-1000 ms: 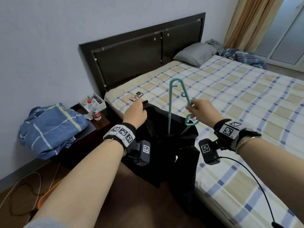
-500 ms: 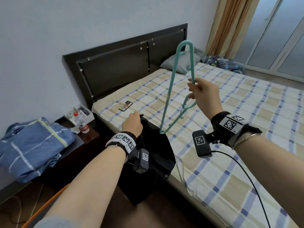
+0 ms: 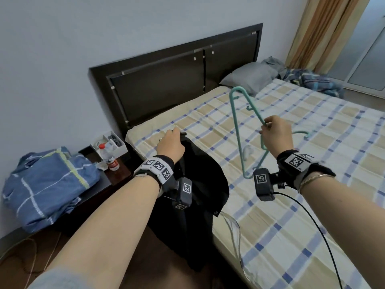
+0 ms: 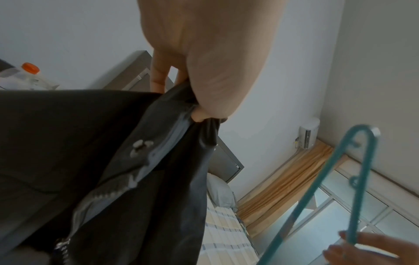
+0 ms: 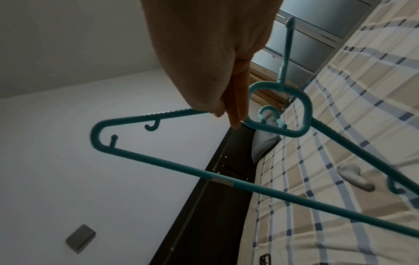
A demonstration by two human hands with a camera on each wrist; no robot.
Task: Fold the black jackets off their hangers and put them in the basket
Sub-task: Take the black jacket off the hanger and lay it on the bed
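A black jacket (image 3: 200, 184) hangs over the near left corner of the bed, trailing down to the floor. My left hand (image 3: 169, 140) grips its upper edge; the left wrist view shows the fingers bunching the black jacket (image 4: 113, 161) fabric beside the zipper. My right hand (image 3: 275, 134) holds a bare teal hanger (image 3: 237, 126) in the air above the mattress, clear of the jacket. In the right wrist view the fingers (image 5: 235, 111) pinch one arm of the teal hanger (image 5: 181, 170) near its neck. No basket is in view.
The checked bed (image 3: 291, 184) fills the right side, with a dark headboard (image 3: 177, 80), grey pillow (image 3: 250, 78) and crumpled blue bedding (image 3: 312, 82) at the far end. A nightstand (image 3: 100, 184) at left carries folded blue cloth (image 3: 48, 186), a water bottle (image 3: 108, 155) and a white tray.
The right hand has pulled the hanger out of the jacket, lifted it high, then lowered it toward the right over the bed. The left hand keeps gripping the jacket at the bed corner.
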